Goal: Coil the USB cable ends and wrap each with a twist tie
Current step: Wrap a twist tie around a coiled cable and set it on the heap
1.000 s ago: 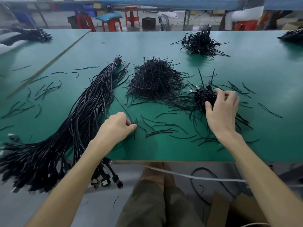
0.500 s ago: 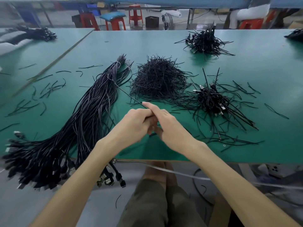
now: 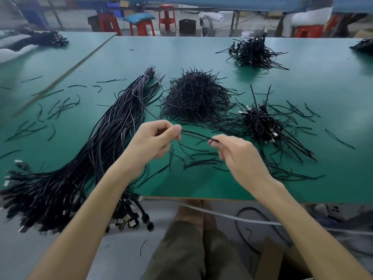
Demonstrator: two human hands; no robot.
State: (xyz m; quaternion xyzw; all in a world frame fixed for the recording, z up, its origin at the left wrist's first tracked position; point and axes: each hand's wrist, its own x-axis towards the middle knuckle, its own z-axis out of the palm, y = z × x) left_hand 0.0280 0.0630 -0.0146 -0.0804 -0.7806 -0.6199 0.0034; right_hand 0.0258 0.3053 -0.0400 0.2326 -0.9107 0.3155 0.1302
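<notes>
A thin black USB cable [image 3: 196,134] stretches between my two hands above the green table [image 3: 201,53]. My left hand [image 3: 154,138] pinches it between thumb and fingers. My right hand [image 3: 240,156] pinches the same cable a short way to the right. A long bundle of black USB cables [image 3: 96,150] lies on the left, its plugs hanging over the near edge. A heap of black twist ties [image 3: 194,96] sits in the middle. A pile of coiled, tied cables [image 3: 262,122] lies to the right of my hands.
Loose twist ties [image 3: 199,161] are scattered on the table under my hands and at the far left. Another tied pile [image 3: 253,51] sits at the back right. Red stools [image 3: 166,16] stand beyond the table. A grey cable [image 3: 222,215] runs below the near edge.
My right hand left the coiled pile and came to my left hand. Both hands then lifted and drew apart, with one cable stretched between them.
</notes>
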